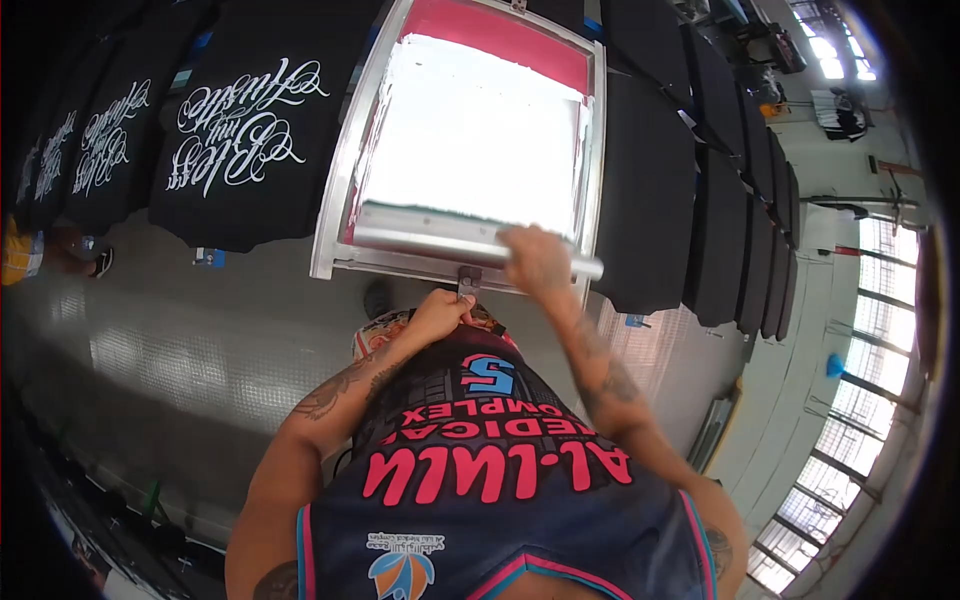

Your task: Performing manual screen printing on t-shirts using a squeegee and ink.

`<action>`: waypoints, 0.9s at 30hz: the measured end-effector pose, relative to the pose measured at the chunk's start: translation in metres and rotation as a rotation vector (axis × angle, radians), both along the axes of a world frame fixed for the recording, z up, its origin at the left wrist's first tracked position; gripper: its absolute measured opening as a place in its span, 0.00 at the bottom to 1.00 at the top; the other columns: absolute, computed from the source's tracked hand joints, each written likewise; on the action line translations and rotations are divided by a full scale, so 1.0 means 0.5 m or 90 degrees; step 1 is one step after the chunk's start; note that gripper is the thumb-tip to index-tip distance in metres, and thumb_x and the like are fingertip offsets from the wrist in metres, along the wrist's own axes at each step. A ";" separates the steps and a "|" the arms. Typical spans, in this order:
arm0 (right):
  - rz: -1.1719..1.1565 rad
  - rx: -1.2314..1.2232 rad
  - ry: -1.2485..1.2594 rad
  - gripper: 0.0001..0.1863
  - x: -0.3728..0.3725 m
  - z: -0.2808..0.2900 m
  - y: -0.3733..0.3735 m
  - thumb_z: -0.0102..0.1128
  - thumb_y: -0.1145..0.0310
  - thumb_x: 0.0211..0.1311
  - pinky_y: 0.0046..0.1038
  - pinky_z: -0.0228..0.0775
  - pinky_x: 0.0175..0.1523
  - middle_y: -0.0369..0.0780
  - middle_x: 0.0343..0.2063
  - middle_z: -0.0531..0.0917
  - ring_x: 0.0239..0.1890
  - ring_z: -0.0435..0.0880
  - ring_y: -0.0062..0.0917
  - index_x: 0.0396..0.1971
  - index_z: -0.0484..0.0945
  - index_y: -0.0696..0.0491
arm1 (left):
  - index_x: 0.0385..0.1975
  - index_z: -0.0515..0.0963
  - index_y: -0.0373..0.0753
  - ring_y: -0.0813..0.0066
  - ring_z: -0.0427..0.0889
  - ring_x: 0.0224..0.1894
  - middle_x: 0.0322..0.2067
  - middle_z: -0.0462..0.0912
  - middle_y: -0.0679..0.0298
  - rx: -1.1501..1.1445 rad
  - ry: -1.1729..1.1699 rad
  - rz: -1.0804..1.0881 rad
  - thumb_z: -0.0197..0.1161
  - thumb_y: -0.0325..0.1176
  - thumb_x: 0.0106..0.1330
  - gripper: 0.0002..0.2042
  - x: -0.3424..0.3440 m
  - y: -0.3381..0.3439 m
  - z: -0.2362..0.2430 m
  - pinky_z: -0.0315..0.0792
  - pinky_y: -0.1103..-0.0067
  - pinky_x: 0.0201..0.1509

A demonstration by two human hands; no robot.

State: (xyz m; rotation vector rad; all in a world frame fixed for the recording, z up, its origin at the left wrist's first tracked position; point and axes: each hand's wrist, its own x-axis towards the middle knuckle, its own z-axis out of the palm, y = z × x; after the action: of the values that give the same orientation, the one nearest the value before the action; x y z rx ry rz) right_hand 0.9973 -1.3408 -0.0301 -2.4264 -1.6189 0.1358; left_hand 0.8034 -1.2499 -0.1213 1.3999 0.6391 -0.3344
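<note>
A printing screen with a silver metal frame (pixel 332 215) lies in front of me. White ink (pixel 470 130) covers most of its mesh, and a pink-red band (pixel 505 42) shows at the far end. My right hand (pixel 538 262) is closed over the right part of a long metal squeegee (pixel 430 228), which lies across the near end of the screen at the ink's edge. Below the frame's near edge, my left hand (pixel 436 316) is closed on a small metal bracket (pixel 468 280) at its middle. My left fingertips are partly hidden.
Black T-shirts with white script lettering (pixel 235 130) lie in a row on boards to the left. Plain black shirts (pixel 648 190) line the right side. Further right are barred windows (pixel 850 420). Part of another person in yellow (pixel 22 255) shows at the far left.
</note>
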 end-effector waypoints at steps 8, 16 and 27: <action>-0.050 -0.005 0.013 0.17 0.029 0.030 0.007 0.63 0.74 0.48 0.42 0.76 0.44 0.42 0.32 0.86 0.36 0.85 0.40 0.42 0.83 0.49 | 0.24 0.85 0.33 0.62 0.81 0.25 0.17 0.80 0.54 0.012 0.009 -0.135 0.57 0.56 0.71 0.28 0.002 0.035 -0.021 0.73 0.68 0.35; -0.072 0.002 -0.028 0.17 0.424 0.054 0.249 0.55 0.70 0.55 0.45 0.77 0.52 0.48 0.35 0.87 0.41 0.86 0.46 0.44 0.83 0.51 | 0.35 0.86 0.33 0.63 0.83 0.30 0.27 0.85 0.54 0.107 0.084 -0.150 0.62 0.50 0.70 0.21 0.008 0.164 0.089 0.75 0.70 0.38; 0.020 0.058 -0.162 0.14 0.213 -0.147 0.173 0.62 0.72 0.49 0.40 0.67 0.44 0.37 0.37 0.79 0.43 0.78 0.34 0.39 0.76 0.47 | 0.53 0.77 0.42 0.60 0.75 0.50 0.44 0.77 0.58 1.113 -0.217 -0.038 0.65 0.26 0.55 0.22 0.199 0.436 0.053 0.65 0.59 0.59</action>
State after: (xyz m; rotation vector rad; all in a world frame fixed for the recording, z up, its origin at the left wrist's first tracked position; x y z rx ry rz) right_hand 1.1036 -1.2545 -0.1035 -2.4292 -1.7226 -0.2469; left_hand 0.9027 -1.0320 -0.0948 3.0253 0.5464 0.6276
